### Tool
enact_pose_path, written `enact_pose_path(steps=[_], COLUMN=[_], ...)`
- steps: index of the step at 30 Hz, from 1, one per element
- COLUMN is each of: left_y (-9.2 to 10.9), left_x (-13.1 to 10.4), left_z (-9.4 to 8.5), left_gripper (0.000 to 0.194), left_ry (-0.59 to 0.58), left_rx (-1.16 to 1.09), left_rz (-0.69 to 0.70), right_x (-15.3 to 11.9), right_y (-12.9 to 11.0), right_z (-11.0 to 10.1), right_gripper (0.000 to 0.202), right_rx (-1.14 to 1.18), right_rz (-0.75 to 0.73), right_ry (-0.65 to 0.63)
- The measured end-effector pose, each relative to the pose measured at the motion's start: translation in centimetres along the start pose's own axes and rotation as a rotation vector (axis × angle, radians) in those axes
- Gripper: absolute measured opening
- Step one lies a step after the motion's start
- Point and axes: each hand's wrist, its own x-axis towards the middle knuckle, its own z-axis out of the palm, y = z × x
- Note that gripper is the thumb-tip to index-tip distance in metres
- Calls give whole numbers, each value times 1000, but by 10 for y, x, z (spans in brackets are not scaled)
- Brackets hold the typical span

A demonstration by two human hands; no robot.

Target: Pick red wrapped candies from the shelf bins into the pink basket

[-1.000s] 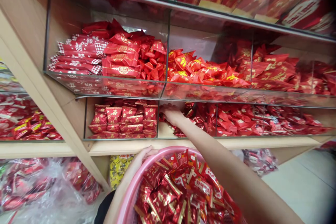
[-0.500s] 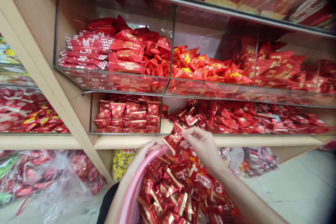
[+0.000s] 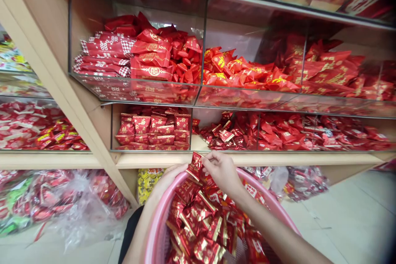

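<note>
A pink basket (image 3: 156, 218) full of red and gold wrapped packets (image 3: 201, 210) stands below the shelf edge. My right hand (image 3: 221, 171) pinches one red packet (image 3: 195, 165) with gold edges above the basket's far rim. At the basket's far left side is my left hand (image 3: 173, 175), its fingers closed together against the rim and their tips close to the held packet. Behind the hands, a clear-fronted compartment (image 3: 199, 144) holds loose dark red packets (image 3: 225, 132) on its right, with bare shelf floor showing at its left.
Neatly stacked red packets (image 3: 157, 130) fill the compartment to the left. A glass-fronted shelf (image 3: 148, 90) with more red packets sits above. Plastic bags of goods (image 3: 77, 202) lie at lower left, near a slanting wooden post (image 3: 71, 99). A yellow bag (image 3: 148, 183) stands below the shelf.
My right hand has moved left and slightly up with the packet, nearer my left hand. More of the basket's right rim shows, and the view has shifted slightly.
</note>
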Motion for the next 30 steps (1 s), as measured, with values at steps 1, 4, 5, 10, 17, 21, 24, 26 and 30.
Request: enact_pose_path(steps=[1, 4, 5, 10, 17, 21, 24, 26, 30], left_y=[-1, -5, -7, -9, -6, -6, -7, -8, -8], left_x=[1, 5, 6, 6, 4, 4, 5, 6, 3], left_z=[-2, -7, -9, -13, -9, -9, -11, -12, -6], left_gripper=[25, 24, 24, 23, 24, 18, 21, 24, 31], left_ry=[5, -13, -27, -42, -28, -36, -71, -85, -78], left_rx=[2, -3, -3, 42, 2, 4, -9, -21, -66], left_rz=[-14, -32, -22, 1, -42, -28, -24, -22, -50], right_x=[2, 8, 10, 13, 12, 13, 9, 5, -2], right_y=[0, 0, -1, -5, -5, -3, -1, 0, 0], right_z=[0, 1, 2, 3, 8, 10, 11, 11, 8], right_gripper=[20, 24, 29, 45, 43, 43, 35, 27, 26], right_rx=[-16, -81, -108, -205, -182, -85, 27, 120, 304], right_rz=[-2, -33, -53, -136, -107, -26, 53, 100, 159], right_ry=[-16, -62, -64, 15, 103, 87, -26, -127, -219])
